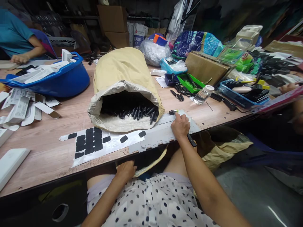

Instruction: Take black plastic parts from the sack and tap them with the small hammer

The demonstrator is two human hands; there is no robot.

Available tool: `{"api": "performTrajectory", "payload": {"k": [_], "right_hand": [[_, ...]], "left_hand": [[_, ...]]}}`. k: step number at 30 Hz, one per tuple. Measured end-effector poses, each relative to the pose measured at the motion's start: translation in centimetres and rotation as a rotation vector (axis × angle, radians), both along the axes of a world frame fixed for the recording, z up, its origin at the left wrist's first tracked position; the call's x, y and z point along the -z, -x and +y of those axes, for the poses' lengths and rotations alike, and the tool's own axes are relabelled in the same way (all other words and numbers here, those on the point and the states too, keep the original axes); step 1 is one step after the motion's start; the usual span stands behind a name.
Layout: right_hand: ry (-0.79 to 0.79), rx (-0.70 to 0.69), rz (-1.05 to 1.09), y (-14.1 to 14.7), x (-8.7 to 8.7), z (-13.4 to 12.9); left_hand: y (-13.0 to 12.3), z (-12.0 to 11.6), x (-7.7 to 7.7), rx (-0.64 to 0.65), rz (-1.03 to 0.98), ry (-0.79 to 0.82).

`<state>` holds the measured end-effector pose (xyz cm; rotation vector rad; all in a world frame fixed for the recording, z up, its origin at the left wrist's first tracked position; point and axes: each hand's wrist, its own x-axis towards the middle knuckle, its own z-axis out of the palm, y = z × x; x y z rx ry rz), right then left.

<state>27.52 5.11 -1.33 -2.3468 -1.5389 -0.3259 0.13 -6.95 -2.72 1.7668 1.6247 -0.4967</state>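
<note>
My right hand [181, 125] is closed round a tool with a black handle [191, 140], over the grey board at the table's front edge. Just past my fingers is a small black piece with a yellow-green end [173, 112]; whether it belongs to the tool I cannot tell. Below the table edge, my left hand [126, 170] is curled at the rim of a tan sack [152, 164] by my lap, its fingertips hidden. On the table a large paper sack [125, 69] lies with its mouth towards me, several black pointed pieces [139, 112] inside.
White backing sheets [111, 149] carry black stickers. To the left are a blue basin [71, 78] and white boxes [17, 107]. Rightward stand a green tray [201, 84], a clear jar [203, 94] and a blue tray [243, 102]. A co-worker's hand [20, 59] rests at far left.
</note>
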Motion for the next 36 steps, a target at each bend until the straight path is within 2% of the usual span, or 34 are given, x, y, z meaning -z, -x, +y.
{"api": "performTrajectory", "payload": {"k": [4,7,10,12,16,18,21,24,28,30,32,34,36], "right_hand": [[0.001,0.001,-0.011,0.1,0.1,0.0],[0.013,0.002,-0.024,0.1,0.2,0.0],[0.014,-0.003,-0.031,0.1,0.4,0.0],[0.001,-0.008,-0.028,0.1,0.5,0.1],[-0.019,-0.017,-0.014,0.2,0.7,0.2],[-0.021,-0.019,-0.011,0.3,0.8,0.2],[-0.02,-0.019,-0.012,0.5,0.7,0.2],[-0.011,-0.017,-0.007,0.6,0.5,0.2],[-0.016,-0.014,0.008,0.7,0.2,0.1],[-0.028,-0.019,0.017,0.7,0.1,0.1],[-0.025,-0.021,0.025,0.7,-0.1,0.0],[-0.01,-0.02,0.033,0.7,-0.2,-0.1],[-0.001,-0.012,0.043,0.7,-0.3,-0.1]], "left_hand": [[-0.4,-0.3,-2.0,0.102,-0.054,0.012],[-0.8,0.4,-4.3,0.119,-0.267,-0.061],[-1.3,3.2,-6.5,0.034,-0.531,-0.165],[-1.7,6.2,-7.5,-0.091,-0.576,-0.365],[-2.4,12.5,-7.5,-0.339,-0.419,-0.751],[-2.7,14.6,-6.7,-0.393,-0.313,-0.813],[-3.1,16.1,-5.6,-0.417,-0.208,-0.808],[-3.2,16.3,-5.0,-0.431,-0.183,-0.817],[-2.3,15.1,-5.4,-0.461,-0.234,-0.828],[-1.1,13.7,-5.6,-0.402,-0.352,-0.863],[0.2,11.8,-5.7,-0.291,-0.503,-0.854],[1.5,9.8,-5.6,-0.193,-0.61,-0.779],[2.5,8.2,-5.2,-0.152,-0.645,-0.696]]}}
